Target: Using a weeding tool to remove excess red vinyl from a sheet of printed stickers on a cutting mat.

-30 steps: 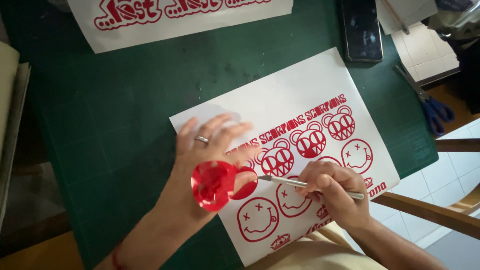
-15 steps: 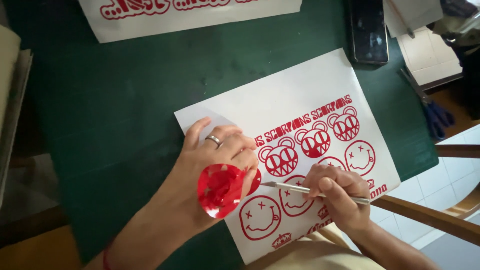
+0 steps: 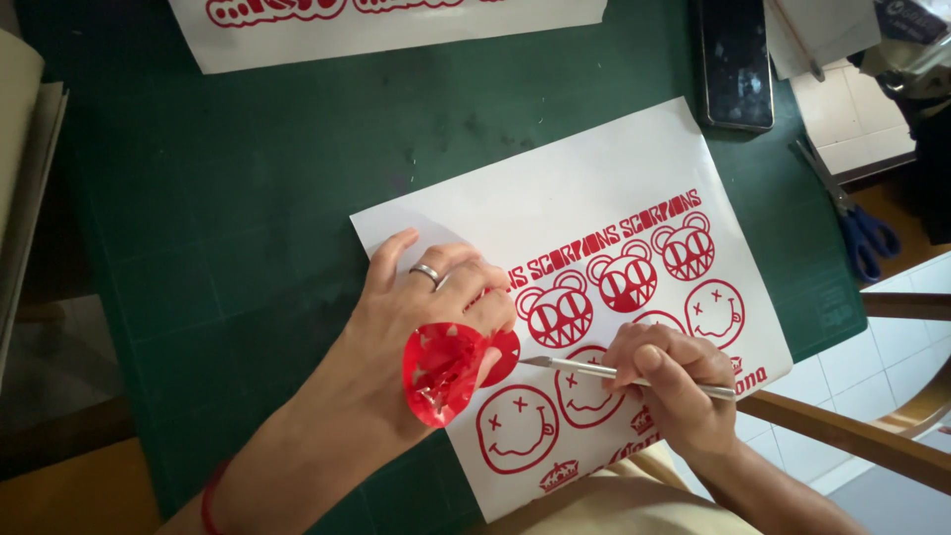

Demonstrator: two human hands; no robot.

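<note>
The left hand [image 3: 421, 307] is covering the near-left part of the white sheet [image 3: 555, 198], so whatever is printed beneath the palm and fingers is staying out of sight. A crumpled red scrap [image 3: 441, 372] is sticking to the back of that hand and hiding part of the thumb. The right hand [image 3: 674, 381] is masking the middle of the knife [image 3: 634, 374] and parts of two red faces, and the blade tip is too fine to make out. A second printed sheet [image 3: 396, 25] is running off the top edge, as are the phone [image 3: 735, 59] and — at the left — a cardboard stack [image 3: 25, 149]. The scissors [image 3: 852, 213] are lying partly off the mat, their blade detail blurring.
</note>
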